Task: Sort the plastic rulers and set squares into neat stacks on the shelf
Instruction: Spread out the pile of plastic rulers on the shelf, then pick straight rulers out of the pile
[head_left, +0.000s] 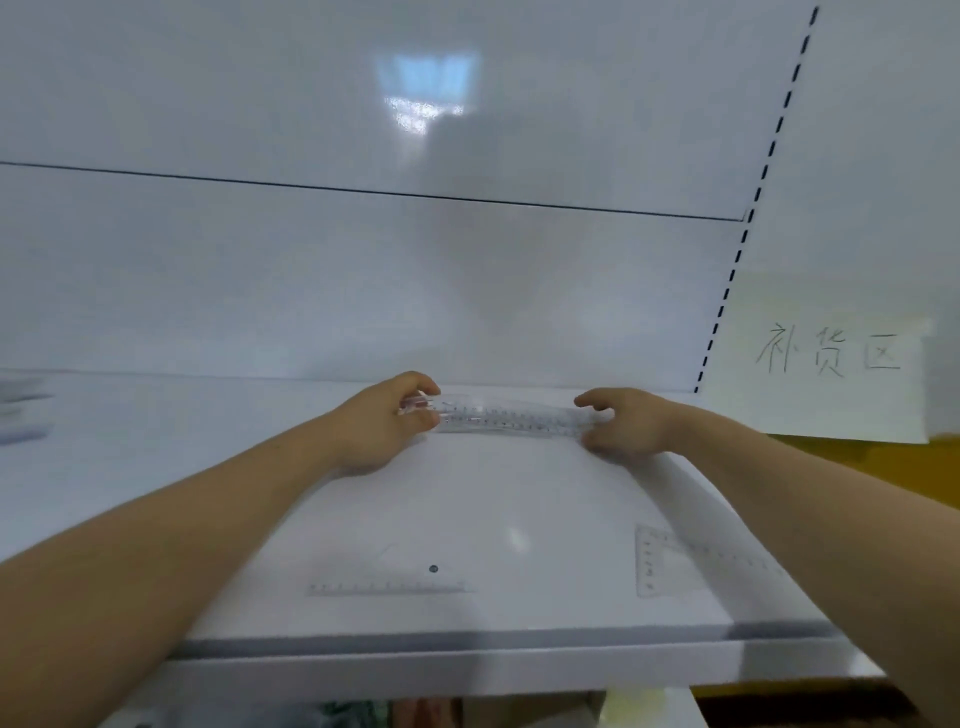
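Endwise, rulers (511, 415): left hand (382, 426), right hand (626, 427)

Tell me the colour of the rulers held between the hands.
The rulers are clear plastic with dark scale marks; head view.

The stack of clear rulers (509, 415) has both ends covered. The left hand (382, 423) curls its fingers (426, 385) over one end and the right hand (626, 423) grips the other. How many rulers it holds cannot be counted, and the markings are too small to read. Near the front of the shelf (467, 662), a clear set square (649, 564) is lost in blur along its long side. A second clear piece (389, 588) shows only its scaled edge, so it could be a ruler or a set square. At the left edge, grey things (23, 410) are blurred and cut off. Below the shelf, blurred goods (358, 712) are cropped by the bottom edge.
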